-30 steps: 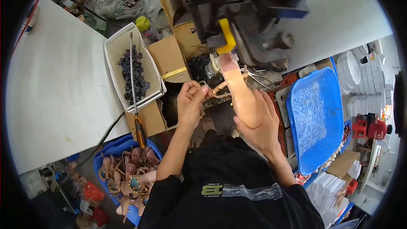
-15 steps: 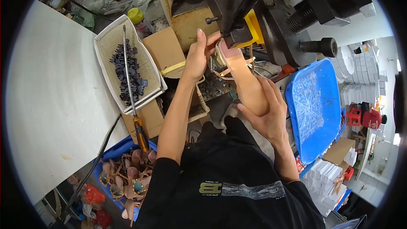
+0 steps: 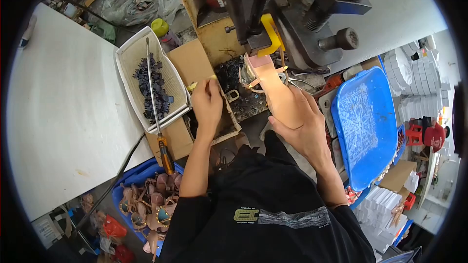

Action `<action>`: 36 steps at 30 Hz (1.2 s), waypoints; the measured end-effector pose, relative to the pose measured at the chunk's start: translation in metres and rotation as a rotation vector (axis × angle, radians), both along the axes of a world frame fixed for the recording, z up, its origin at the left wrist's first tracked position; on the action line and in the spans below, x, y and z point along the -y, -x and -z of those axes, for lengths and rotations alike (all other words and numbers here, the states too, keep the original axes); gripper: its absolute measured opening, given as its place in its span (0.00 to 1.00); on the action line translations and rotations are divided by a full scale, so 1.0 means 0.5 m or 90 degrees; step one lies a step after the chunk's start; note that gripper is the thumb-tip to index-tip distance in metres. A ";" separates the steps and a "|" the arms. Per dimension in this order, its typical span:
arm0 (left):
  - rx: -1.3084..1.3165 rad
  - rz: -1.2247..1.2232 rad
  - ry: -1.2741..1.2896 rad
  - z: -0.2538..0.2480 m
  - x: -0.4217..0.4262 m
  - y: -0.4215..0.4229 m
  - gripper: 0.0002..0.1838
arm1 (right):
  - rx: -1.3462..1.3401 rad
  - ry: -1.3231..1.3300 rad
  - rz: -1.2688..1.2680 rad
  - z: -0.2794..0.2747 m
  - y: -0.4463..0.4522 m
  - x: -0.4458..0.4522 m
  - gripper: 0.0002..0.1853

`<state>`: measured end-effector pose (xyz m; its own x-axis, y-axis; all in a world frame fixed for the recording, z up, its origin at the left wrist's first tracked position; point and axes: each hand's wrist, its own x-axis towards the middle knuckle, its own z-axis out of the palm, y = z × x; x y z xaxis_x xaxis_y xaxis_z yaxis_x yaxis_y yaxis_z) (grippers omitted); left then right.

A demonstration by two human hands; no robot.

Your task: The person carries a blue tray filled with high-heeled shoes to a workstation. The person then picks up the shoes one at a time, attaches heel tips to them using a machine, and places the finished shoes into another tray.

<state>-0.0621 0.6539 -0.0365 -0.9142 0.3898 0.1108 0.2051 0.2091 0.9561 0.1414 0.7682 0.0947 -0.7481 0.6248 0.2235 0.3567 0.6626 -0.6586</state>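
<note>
A strappy sandal lies sole down under the black press, its heel end against the yellow part. My right hand is wrapped round the toe end of the sandal. Left of it, my left hand is closed over the edge of the cardboard, apart from the sandal; whatever its curled fingers hold is hidden. Beside that hand stands a white box of small dark pieces, with a screwdriver lying across it.
A blue tray stands at the right, near stacked white boxes. At the lower left a blue basket holds several sandals. The white tabletop fills the left side. A spray can stands beyond the white box.
My left hand has left the heel end of the sandal, moved left and down, and its fingers have curled. My right hand still grips the toe end.
</note>
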 end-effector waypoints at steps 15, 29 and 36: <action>-0.084 0.724 0.910 0.100 0.080 -0.012 0.25 | -0.002 0.004 -0.024 0.009 -0.001 -0.005 0.37; -0.071 0.771 0.922 0.108 0.037 0.013 0.26 | -0.026 -0.024 -0.013 0.008 -0.001 0.004 0.36; -0.042 0.363 0.875 0.123 0.045 0.032 0.24 | -0.201 0.312 0.018 0.073 -0.116 0.013 0.40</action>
